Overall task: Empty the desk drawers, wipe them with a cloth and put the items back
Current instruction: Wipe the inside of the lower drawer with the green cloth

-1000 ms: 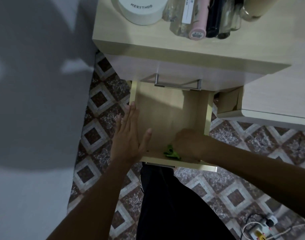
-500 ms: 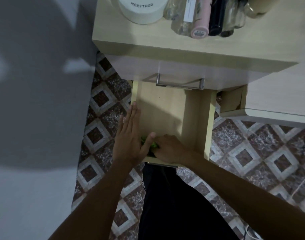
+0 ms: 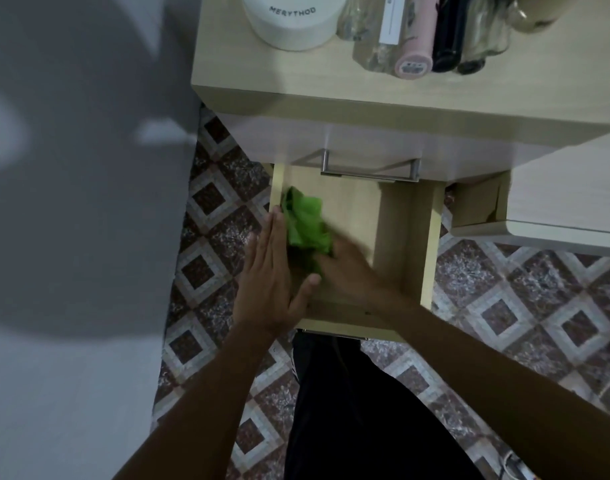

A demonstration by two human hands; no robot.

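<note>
Since the earlier frame, the right hand point(image 3: 345, 263) has swept its curled grip and the green cloth point(image 3: 305, 225) from the near edge to the left wall of the open drawer point(image 3: 393, 237). Left hand point(image 3: 272, 268) rests flat and open on that wall. Risk: a hard push could drive the drawer inward and pinch the left fingers.

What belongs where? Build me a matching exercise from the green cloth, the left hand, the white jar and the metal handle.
1 green cloth
2 left hand
3 white jar
4 metal handle

A on the desk top
B on the upper drawer
C flat along the open drawer, left wall
D inside the open drawer, at the right hand

Pairs: 1-D, 2-C, 3-A, 4-B.
</note>
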